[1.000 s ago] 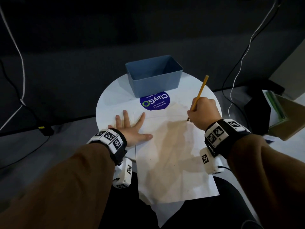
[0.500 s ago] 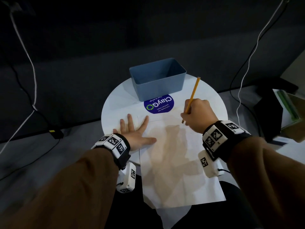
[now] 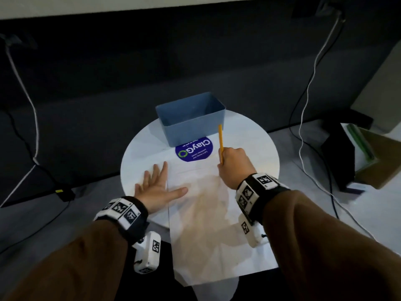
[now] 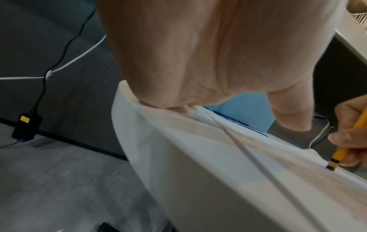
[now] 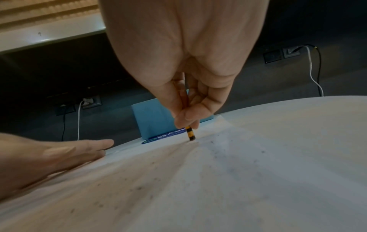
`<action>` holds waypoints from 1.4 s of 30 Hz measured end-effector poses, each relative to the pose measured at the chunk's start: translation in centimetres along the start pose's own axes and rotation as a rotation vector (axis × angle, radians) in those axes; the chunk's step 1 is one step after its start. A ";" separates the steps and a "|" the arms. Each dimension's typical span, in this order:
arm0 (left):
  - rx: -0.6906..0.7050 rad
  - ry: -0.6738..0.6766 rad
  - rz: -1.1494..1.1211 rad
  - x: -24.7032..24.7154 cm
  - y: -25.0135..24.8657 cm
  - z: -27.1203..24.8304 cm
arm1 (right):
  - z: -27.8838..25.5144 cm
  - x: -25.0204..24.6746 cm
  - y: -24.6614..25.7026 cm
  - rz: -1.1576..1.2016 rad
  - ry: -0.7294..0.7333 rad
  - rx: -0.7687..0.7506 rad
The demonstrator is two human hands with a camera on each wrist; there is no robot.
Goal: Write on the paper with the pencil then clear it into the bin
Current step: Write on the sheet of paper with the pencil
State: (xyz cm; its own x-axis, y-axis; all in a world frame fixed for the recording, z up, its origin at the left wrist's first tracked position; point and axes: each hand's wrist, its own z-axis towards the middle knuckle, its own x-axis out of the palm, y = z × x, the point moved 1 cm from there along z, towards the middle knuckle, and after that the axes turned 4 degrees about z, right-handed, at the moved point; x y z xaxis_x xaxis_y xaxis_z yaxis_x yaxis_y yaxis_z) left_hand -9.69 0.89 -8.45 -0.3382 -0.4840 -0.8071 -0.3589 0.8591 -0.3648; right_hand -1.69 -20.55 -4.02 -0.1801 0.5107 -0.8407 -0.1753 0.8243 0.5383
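pinching the yellow pencil (image 5: 190,133) low on its shaft, the right hand (image 3: 235,165) sets its banded end on the far part of the white paper (image 3: 213,224), though the contact itself looks blurred. the left hand (image 3: 157,189) lies spread flat at the sheet's left edge, thumb on it. since the near end overhangs the round table (image 3: 258,137), i judge a hard stroke could skid or crease it, well short of the blue bin (image 3: 191,118).

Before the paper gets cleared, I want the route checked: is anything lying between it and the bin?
Nothing visible does. Between the paper and the bin lies only a flat round sticker; the bin's top is open.
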 end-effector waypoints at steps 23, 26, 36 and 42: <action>0.133 -0.516 -0.528 -1.0 0.2 -0.2 | -0.1 0.4 -0.1 -0.004 -0.017 0.024; 0.114 -0.465 -0.496 -1.0 0.7 0.2 | 0.1 0.2 0.2 -0.008 -0.013 0.024; -0.042 -0.392 -0.320 0.4 0.6 0.3 | 0.0 0.3 0.3 -0.039 -0.012 0.024; -0.095 -0.147 -0.082 0.9 0.0 -0.6 | 0.1 0.3 0.3 -0.050 -0.012 0.030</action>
State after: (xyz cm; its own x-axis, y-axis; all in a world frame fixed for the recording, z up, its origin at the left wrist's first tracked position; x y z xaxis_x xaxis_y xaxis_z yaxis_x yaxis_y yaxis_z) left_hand -10.54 0.38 -8.94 -0.1763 -0.5163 -0.8381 -0.4626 0.7950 -0.3924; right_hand -1.74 -20.11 -4.15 -0.1604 0.4716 -0.8671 -0.1550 0.8555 0.4940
